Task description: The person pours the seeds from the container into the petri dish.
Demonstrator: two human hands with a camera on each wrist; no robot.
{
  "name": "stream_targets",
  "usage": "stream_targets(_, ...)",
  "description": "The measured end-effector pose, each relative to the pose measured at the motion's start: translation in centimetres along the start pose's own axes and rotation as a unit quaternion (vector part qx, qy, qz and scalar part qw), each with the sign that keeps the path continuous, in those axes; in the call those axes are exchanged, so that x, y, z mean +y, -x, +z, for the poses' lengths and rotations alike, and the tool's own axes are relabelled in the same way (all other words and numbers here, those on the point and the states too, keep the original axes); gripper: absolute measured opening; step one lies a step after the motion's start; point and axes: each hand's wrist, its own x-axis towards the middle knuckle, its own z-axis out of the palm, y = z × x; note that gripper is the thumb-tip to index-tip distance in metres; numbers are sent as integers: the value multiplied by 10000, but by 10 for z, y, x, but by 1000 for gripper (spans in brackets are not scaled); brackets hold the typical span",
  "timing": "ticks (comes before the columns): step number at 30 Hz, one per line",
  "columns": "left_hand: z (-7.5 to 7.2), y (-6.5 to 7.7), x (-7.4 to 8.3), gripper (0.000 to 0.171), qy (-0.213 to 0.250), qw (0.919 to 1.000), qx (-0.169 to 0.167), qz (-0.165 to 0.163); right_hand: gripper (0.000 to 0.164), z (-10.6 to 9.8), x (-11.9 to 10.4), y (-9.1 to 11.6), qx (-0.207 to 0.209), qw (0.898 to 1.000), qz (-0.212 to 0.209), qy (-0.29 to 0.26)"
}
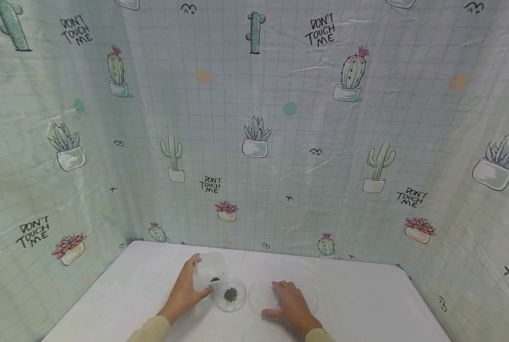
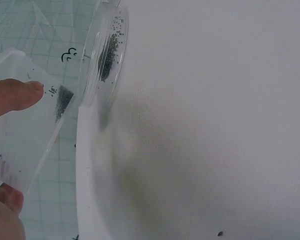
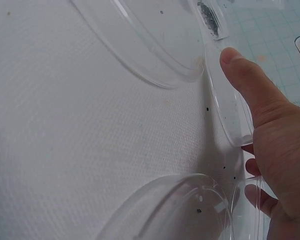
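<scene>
My left hand (image 1: 187,290) grips a translucent plastic container (image 1: 209,267), tilted with its lower corner by a clear petri dish (image 1: 233,308). Dark granules (image 2: 64,101) have gathered in that corner, below my thumb in the left wrist view. A small heap of similar dark granules (image 1: 230,295) lies in the petri dish. My right hand (image 1: 292,306) rests among clear dishes, its thumb and fingers spread loosely at the side of a second petri dish (image 1: 254,311). In the right wrist view its thumb (image 3: 250,80) is extended, and the other fingers are partly hidden behind the hand.
Another clear dish (image 1: 315,300) lies right of my right hand, and one more dish (image 1: 259,328) is at the front. Stray dark specks (image 2: 220,233) dot the white table (image 1: 365,304). A cactus-printed curtain (image 1: 254,95) surrounds the table's back and sides.
</scene>
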Motion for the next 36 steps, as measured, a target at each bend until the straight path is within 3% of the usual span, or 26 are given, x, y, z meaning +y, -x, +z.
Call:
stream_targets(10,9,0,9,105,-349,9958,415,743,89,-4,-2,2,12,10000,-15,6)
stream_targets(19,14,-2,17,107,-580,9956,223,704,91,-2,0,1,-16,10000,-62,-12)
stream_targets(36,22,-3,27,105,-855,9894,321,1133,90,-2,0,1,-11,10000,-66,-61)
